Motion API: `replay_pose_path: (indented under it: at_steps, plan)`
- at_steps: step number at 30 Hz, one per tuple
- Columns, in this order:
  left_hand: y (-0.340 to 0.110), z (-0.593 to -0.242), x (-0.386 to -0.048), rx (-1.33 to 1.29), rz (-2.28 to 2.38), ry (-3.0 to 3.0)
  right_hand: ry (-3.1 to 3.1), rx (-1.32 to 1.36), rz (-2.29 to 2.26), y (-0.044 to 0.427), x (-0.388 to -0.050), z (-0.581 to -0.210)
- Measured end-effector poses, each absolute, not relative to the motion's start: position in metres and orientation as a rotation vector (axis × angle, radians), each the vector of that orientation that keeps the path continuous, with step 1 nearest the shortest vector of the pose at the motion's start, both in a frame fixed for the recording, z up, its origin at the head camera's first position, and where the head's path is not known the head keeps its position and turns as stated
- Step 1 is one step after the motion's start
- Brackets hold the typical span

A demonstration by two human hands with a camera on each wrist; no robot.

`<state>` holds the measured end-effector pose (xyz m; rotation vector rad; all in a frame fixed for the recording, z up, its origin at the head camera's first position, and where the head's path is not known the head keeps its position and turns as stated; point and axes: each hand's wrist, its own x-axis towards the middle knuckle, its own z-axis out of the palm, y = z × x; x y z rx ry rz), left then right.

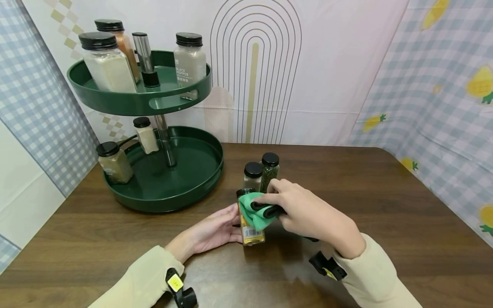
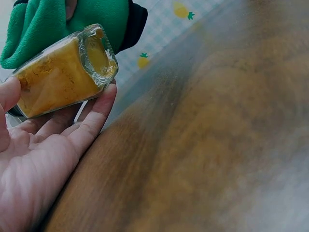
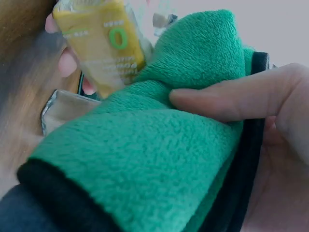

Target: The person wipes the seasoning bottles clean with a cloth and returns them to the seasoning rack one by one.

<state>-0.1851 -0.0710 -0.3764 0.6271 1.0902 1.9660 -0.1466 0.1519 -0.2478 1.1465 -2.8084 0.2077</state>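
Note:
A glass spice jar of yellow powder (image 1: 253, 238) with a black lid is held by my left hand (image 1: 212, 233), thumb on one side and fingers on the other. In the left wrist view the base of the jar (image 2: 58, 77) tilts up off the table. My right hand (image 1: 304, 209) grips a green cloth (image 1: 254, 218) with black edging and lays it against the jar's front and upper part. In the right wrist view the thumb presses into the folded cloth (image 3: 140, 145), beside the jar's yellow label (image 3: 104, 46). The cloth hides part of the jar.
Just behind the hands stand a jar of green herbs (image 1: 271, 171) and another black-lidded jar (image 1: 252, 177). A green two-tier turntable rack (image 1: 165, 205) at left carries several jars and a silver cylinder (image 1: 144, 55). Patterned cloth (image 1: 346, 85) hangs behind the wooden table (image 1: 385, 192).

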Motion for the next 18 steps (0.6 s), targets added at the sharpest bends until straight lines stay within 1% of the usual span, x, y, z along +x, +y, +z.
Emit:
replay_pose_path:
  at_steps: [11,18]
  plan:
    - [-0.070,-0.373,-0.185,0.555,1.984,1.086,-2.911,1.302,0.228,0.154,-0.137,-0.243]
    - [-0.070,-0.371,-0.185,0.515,1.976,1.129,-2.932,1.455,0.211,0.159,-0.130,-0.232]
